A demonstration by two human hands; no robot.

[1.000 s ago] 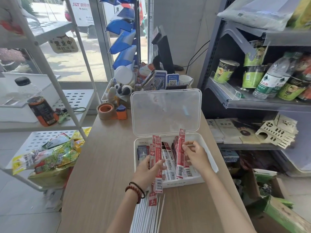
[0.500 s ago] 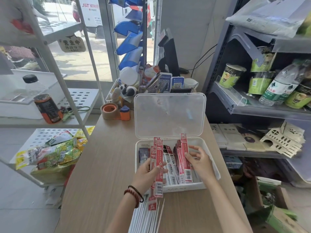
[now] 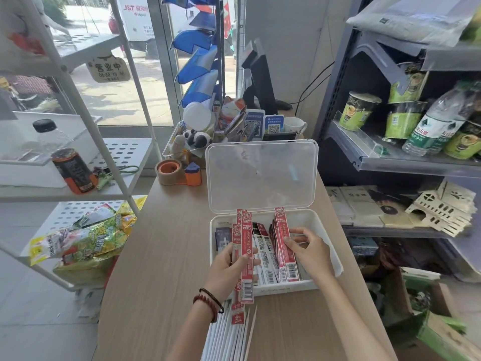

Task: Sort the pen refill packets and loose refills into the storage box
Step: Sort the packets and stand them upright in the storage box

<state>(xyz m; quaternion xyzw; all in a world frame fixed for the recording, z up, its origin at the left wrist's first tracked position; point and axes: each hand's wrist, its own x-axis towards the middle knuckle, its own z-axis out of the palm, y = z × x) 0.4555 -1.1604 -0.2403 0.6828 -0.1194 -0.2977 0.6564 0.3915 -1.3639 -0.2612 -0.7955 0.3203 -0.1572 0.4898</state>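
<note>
A white storage box (image 3: 328,235) stands open on the wooden counter, its clear lid (image 3: 261,175) upright behind it. My left hand (image 3: 229,267) grips a bunch of long red refill packets (image 3: 246,254) over the box's front left corner. My right hand (image 3: 309,247) pinches another red packet (image 3: 285,246) standing on edge inside the box. Black and white packets (image 3: 264,250) lie flat in the box between my hands. Loose white refills (image 3: 229,334) lie on the counter in front of the box, under my left wrist.
A tape roll (image 3: 169,171) and an orange dispenser (image 3: 193,174) sit left of the lid. A basket of trinkets (image 3: 197,138) and a mug (image 3: 294,125) stand behind it. A white rack with snack bags (image 3: 86,241) is to the left, grey shelves (image 3: 406,160) to the right.
My right hand has lowered its red packet from above the box down among the packets inside. My left hand keeps its bunch in about the same place. The camera has moved a little closer.
</note>
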